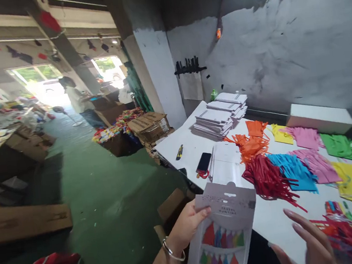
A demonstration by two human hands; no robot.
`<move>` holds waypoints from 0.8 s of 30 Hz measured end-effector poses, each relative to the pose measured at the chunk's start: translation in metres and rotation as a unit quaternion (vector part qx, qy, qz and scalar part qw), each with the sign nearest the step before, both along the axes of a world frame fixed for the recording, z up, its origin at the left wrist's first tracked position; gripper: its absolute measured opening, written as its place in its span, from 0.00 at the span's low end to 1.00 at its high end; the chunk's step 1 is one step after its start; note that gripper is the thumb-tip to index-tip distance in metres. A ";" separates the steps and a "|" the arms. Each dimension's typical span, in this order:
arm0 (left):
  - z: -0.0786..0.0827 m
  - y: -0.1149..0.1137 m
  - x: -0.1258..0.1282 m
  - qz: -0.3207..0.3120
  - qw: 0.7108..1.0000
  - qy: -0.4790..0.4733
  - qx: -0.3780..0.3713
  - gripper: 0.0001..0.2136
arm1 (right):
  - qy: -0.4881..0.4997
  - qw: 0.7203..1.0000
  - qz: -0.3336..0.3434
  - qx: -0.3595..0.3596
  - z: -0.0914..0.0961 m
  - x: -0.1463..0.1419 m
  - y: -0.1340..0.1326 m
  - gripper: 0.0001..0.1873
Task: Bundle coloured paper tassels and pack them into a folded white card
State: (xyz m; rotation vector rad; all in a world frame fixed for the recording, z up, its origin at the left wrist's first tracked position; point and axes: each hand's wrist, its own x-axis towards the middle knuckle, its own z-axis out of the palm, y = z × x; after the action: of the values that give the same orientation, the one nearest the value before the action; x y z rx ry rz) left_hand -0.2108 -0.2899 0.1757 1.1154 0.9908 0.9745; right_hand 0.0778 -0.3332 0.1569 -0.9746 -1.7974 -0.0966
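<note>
Rectangular white printed cardboard packet [228,230], five o'clock: grasped in left hand [185,224]. Right hand [312,241], four o'clock: seemingly empty, fingers parted. Apparent step: packet handling; next grip would call for closing right fingers.

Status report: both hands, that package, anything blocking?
Left fingers gripping white rectangular tassel-printed card package; right fingers open, nothing visibly held; only left thumb overlapping package front.

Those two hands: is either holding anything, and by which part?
The left hand holds a printed tassel package by its upper left edge, thumb on the front; the right hand is open, holding nothing.
</note>
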 end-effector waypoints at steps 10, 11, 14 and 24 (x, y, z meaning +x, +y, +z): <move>0.017 0.024 0.103 -0.085 0.748 0.280 0.596 0.15 | -0.122 0.992 -0.014 -0.025 0.034 0.061 0.010 0.08; 0.014 0.028 0.115 -0.072 0.720 0.275 0.633 0.15 | -0.126 0.992 -0.004 -0.018 0.030 0.071 0.003 0.08; -0.005 0.031 0.163 -0.040 0.681 0.275 0.678 0.16 | -0.109 0.992 -0.057 0.011 0.014 0.100 -0.012 0.10; -0.027 0.011 0.310 -0.155 0.852 0.194 0.461 0.41 | -0.068 0.997 0.027 -0.024 0.051 0.262 0.014 0.12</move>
State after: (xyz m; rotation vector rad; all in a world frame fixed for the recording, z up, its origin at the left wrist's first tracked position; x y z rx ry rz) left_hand 0.0988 -0.2793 0.1483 2.2750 0.5826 0.9861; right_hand 0.3401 -0.3194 0.2081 -0.9729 -1.9562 -0.0885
